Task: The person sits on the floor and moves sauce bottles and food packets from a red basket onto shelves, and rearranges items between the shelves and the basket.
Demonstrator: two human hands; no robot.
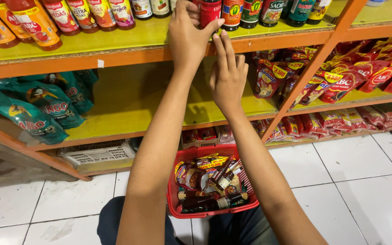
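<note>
From the head camera we look down on a shop rack with orange frames and yellow-green boards, standing on a white tiled floor (355,181).

On the top shelf (114,38) stands a row of sauce bottles, orange-red ones to the left and dark ones to the right. The middle shelf (128,104) carries teal pouches (32,109) on the left and, past the slanted orange brace, red sachets (350,77) on the right; the stretch between them lies bare. A white plastic crate (98,154) sits tucked under the lowest board.

Our left hand (189,38) reaches up to the top shelf, its fingers wrapped round a dark bottle with a red label (210,11) that stands in the row. Our right hand (227,75) is just below and beside it, fingers loose and extended, the fingertips touching the shelf edge near the bottle's base, holding nothing.

Between our forearms, on the floor, sits a red basket (178,211) holding several dark sauce bottles lying on their sides and a few printed pouches.
</note>
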